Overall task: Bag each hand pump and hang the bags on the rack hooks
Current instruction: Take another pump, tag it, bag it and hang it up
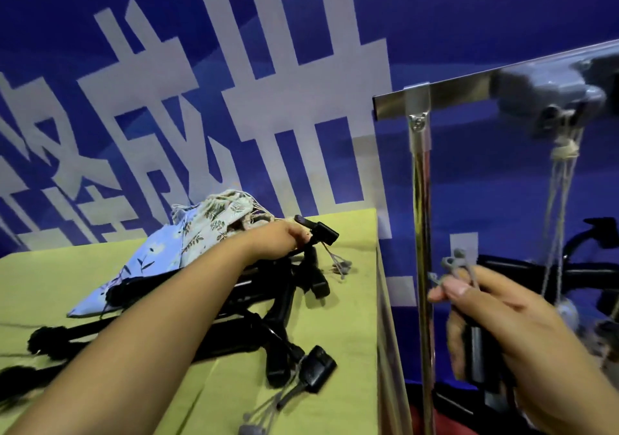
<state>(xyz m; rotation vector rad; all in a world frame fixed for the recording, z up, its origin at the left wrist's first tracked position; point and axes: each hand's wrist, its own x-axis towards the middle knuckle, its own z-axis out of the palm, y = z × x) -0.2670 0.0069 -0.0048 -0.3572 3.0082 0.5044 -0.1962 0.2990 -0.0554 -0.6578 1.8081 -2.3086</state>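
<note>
Several black hand pumps [268,304] lie in a heap on the yellow-green table [348,300]. My left hand [284,238] reaches across the heap and grips the black head of one pump [321,233] at the far side. Behind the heap lie floral drawstring bags [201,230]. My right hand [495,310] is right of the table, by the rack's chrome post [422,233], closed on a black pump [475,351] and pinching its small grey nozzle attachments [452,263]. A bag's cream drawstring [562,173] hangs from a grey hook [552,106] on the rack's top bar.
The rack's chrome top bar [452,94] runs to the upper right. A blue banner wall with white characters [234,82] stands behind the table. Dark chair or frame parts [576,253] sit behind the rack. The table's right edge [385,317] meets the rack.
</note>
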